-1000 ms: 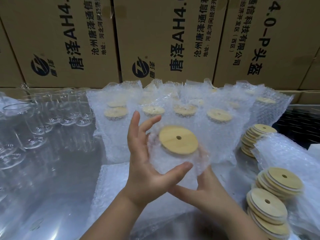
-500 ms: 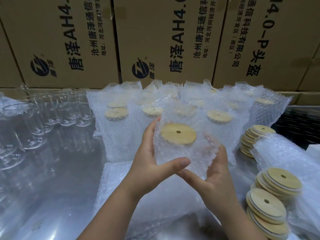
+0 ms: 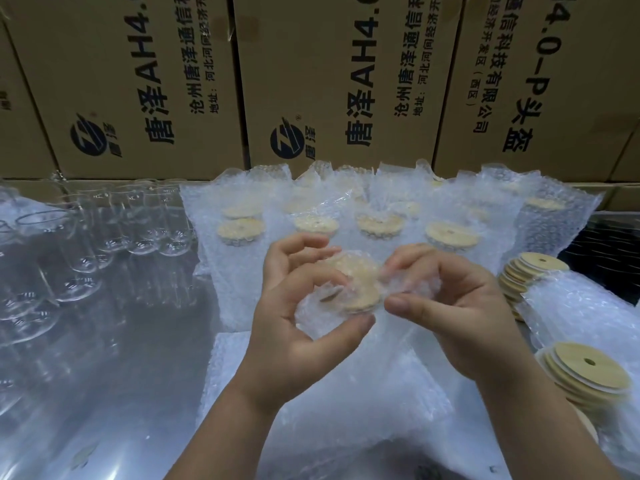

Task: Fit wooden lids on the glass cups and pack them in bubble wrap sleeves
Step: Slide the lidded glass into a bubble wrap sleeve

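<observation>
1. Gripping a wrapped cup at the middle of the head view: left hand curled round its left side, thumb underneath, fingers over the top, closed on the bubble wrap sleeve that covers the glass.
2. Pinching the sleeve's loose top from the right of the wrapped cup: right hand, thumb and fingers pressed together on the crumpled wrap, just beside the left thumb.
3. Showing through the wrap between the two hands, a wooden lid, blurred by the bubbles and tilted toward the camera.
4. Standing upright behind the wrapped cup, a row of finished packed cups, each with a pale lid dimly visible through its sleeve.
5. Waiting to the left of the wrapped cup, bare glass cups crowded together on a shiny plastic sheet.
6. Lying to the right of the wrapped cup, one stack of spare lids; nearer the camera on that same side, a second stack, each top lid with a small hole.
7. Spread flat below the wrapped cup, under both forearms, a pile of unused sleeves.
8. Rising behind the packed row, cardboard boxes printed with dark lettering.
</observation>
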